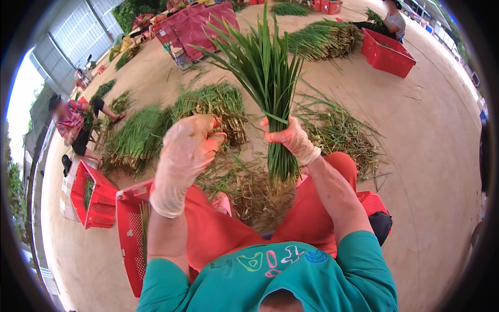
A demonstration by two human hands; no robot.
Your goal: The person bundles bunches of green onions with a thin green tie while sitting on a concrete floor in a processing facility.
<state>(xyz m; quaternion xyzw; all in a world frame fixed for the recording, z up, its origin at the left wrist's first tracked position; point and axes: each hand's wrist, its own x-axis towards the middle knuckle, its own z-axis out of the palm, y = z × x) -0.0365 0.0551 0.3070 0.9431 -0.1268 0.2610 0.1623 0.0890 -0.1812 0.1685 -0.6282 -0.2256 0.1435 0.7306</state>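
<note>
My right hand (289,138), in a pale translucent glove, is closed round a bundle of long green leafy stalks (266,78). The bundle stands upright in front of me, leaf tips fanned out at the top and pale cut ends below. One leaf crosses the bundle just above my grip. To its left, my gloved left hand (188,156) is raised, fingers curled and thumb tip apart from them; nothing shows between them. Behind that hand lies a heap of similar stalks (228,106). Below the bundle, dry trimmings (254,200) litter the floor between my feet.
A red crate (130,234) stands against my left side, another red crate (99,205) beyond it. More stalks (138,135) lie at left, loose trimmings (343,138) at right. Seated people (75,122) work at far left and far right, near a red tub (387,53).
</note>
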